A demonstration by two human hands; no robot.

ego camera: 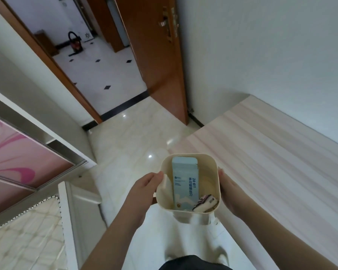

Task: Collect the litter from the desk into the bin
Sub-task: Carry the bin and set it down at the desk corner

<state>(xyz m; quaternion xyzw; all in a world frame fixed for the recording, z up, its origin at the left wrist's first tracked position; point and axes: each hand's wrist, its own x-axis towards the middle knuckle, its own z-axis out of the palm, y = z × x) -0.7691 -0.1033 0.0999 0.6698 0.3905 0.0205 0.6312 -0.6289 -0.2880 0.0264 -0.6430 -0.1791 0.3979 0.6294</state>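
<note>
A small cream plastic bin [188, 184], squarish with rounded corners and smooth, slightly glossy walls, is held between both hands above the glossy marble-look floor [125, 149]. The left hand [144, 190] presses flat against the bin's left wall, its fingers [154, 177] held close together and curled over the rim, fingertips just at the lip. The right hand [229, 191] cups the right wall from outside; only its thumb edge and palm show, the fingers being hidden behind the bin, so how far they wrap cannot be told.

Inside the bin, between the two hands, a pale blue cardboard box [185, 184] stands on end, a flat rectangular carton with an open tuck flap at its top and dark printed characters down its face. Nearer the right palm, in the bin's near corner, lies a small crumpled wrapper [205, 205], white with dark maroon bands.

Beyond the right hand runs a desk [271, 152] with a matt, pale wood-grain laminate top in pinkish stripes. Ahead of the fingertips an orange-brown wooden door [158, 65] stands open. Left of the left hand is a wardrobe's sliding panel [18, 156] with pink swirls.
</note>
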